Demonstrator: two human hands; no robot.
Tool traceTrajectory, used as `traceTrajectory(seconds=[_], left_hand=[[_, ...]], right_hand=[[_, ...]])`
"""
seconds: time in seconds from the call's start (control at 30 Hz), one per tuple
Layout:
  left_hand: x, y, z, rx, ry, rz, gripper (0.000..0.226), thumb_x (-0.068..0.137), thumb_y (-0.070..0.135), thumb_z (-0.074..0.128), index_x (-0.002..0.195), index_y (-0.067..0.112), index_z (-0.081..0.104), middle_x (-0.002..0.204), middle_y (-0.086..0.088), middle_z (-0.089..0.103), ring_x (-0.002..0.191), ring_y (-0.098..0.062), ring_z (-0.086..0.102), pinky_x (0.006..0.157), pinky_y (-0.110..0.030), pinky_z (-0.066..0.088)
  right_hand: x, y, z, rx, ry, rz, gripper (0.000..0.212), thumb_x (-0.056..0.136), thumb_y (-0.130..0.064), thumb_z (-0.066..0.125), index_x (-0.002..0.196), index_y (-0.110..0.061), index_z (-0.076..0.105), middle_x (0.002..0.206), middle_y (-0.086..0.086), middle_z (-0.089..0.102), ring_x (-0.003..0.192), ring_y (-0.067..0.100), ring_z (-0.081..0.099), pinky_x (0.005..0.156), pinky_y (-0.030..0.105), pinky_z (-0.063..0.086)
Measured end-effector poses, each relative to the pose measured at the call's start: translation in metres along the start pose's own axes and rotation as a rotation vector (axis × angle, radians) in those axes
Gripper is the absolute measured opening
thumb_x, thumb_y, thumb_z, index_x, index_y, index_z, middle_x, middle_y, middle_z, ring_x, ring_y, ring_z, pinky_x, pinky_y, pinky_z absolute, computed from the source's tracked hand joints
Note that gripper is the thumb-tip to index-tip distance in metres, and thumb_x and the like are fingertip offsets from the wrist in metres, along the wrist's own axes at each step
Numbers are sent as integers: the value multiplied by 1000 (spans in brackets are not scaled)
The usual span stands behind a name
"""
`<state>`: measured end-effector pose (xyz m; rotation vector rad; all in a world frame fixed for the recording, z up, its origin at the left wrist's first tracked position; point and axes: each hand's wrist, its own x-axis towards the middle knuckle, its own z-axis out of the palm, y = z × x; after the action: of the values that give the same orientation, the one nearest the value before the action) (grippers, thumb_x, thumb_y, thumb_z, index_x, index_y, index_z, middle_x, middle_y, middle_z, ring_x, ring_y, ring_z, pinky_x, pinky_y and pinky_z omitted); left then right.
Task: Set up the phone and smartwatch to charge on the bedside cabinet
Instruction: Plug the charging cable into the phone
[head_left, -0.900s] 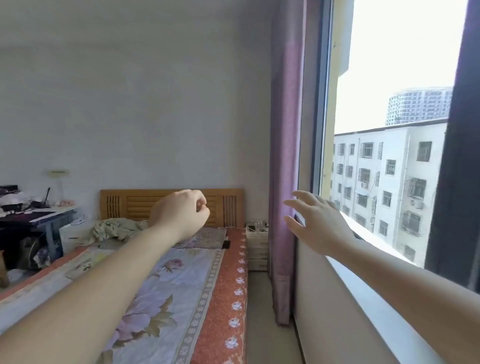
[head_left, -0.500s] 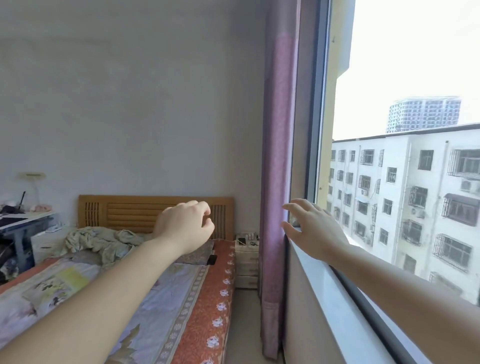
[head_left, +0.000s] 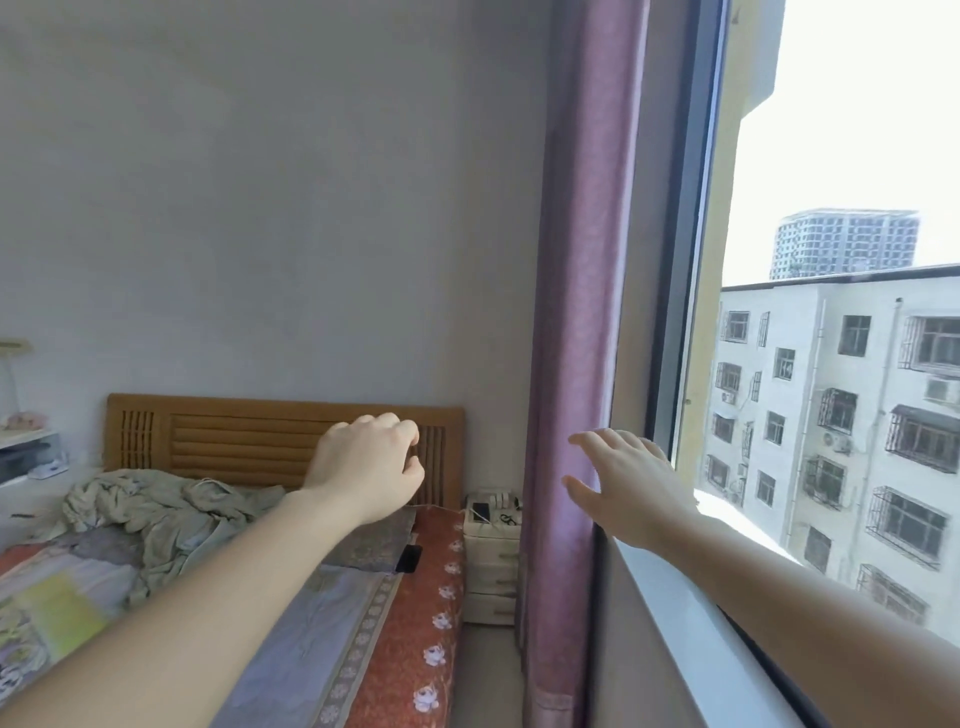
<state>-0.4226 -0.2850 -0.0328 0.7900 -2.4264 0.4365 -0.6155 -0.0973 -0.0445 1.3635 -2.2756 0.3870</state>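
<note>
A white bedside cabinet (head_left: 491, 566) with drawers stands far ahead, between the bed and the purple curtain. On its top lie a dark flat device (head_left: 480, 510), a white power strip (head_left: 500, 500) and cables. A black phone (head_left: 409, 559) lies on the bed's right edge near the pillow. My left hand (head_left: 369, 467) is raised over the bed with fingers curled and nothing in it. My right hand (head_left: 626, 488) is stretched forward above the window sill, fingers spread, empty. I cannot make out a smartwatch.
The bed (head_left: 405, 623) with a floral cover and crumpled sheet (head_left: 156, 512) fills the left. A narrow floor strip (head_left: 483, 675) runs between bed and wall to the cabinet. The curtain (head_left: 566, 467) hangs beside the sill (head_left: 691, 654). A desk edge (head_left: 26, 441) shows at far left.
The view has moved forward along the bed toward the cabinet, which looks larger and nearer. Both hands stay raised in much the same pose; the desk slid out to the left.
</note>
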Motion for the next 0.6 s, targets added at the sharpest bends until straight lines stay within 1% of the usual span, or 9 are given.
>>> traceTrajectory(seconds=[0.1, 0.23, 0.33, 0.43, 0.6], left_hand=[[55, -27, 36, -24, -8, -2, 35, 93, 38, 40, 121, 26, 56, 119, 7, 61, 107, -16, 55, 86, -32, 42], [128, -54, 93, -80, -26, -39, 33, 93, 37, 41, 120, 27, 56, 121, 9, 61, 110, -16, 55, 82, -32, 43], [169, -64, 139, -66, -64, -36, 33, 93, 38, 41, 120, 27, 56, 121, 9, 61, 110, -16, 55, 80, -32, 43], [211, -72, 185, -46, -73, -27, 34, 93, 39, 40, 121, 27, 55, 123, 9, 60, 111, -16, 54, 80, -32, 42], [292, -79, 264, -35, -83, -50, 36, 93, 41, 40, 122, 27, 55, 124, 8, 60, 113, -16, 54, 81, -32, 44]], right_hand=[[69, 3, 29, -14, -1, -2, 50, 90, -47, 42, 134, -22, 40, 139, -5, 46, 130, 18, 40, 108, 34, 27], [149, 11, 77, 26, 12, 37, 48, 90, -46, 43, 131, -21, 43, 138, -5, 47, 127, 20, 42, 106, 35, 29], [196, 26, 122, 11, -45, 28, 48, 90, -46, 43, 131, -20, 43, 136, -3, 49, 125, 21, 44, 105, 36, 30], [243, 44, 169, 15, -104, 23, 50, 90, -47, 42, 132, -20, 42, 137, -2, 49, 127, 21, 43, 106, 36, 29], [332, 77, 242, 30, -147, -40, 50, 88, -47, 44, 130, -19, 43, 136, -1, 49, 128, 23, 42, 107, 38, 32]])
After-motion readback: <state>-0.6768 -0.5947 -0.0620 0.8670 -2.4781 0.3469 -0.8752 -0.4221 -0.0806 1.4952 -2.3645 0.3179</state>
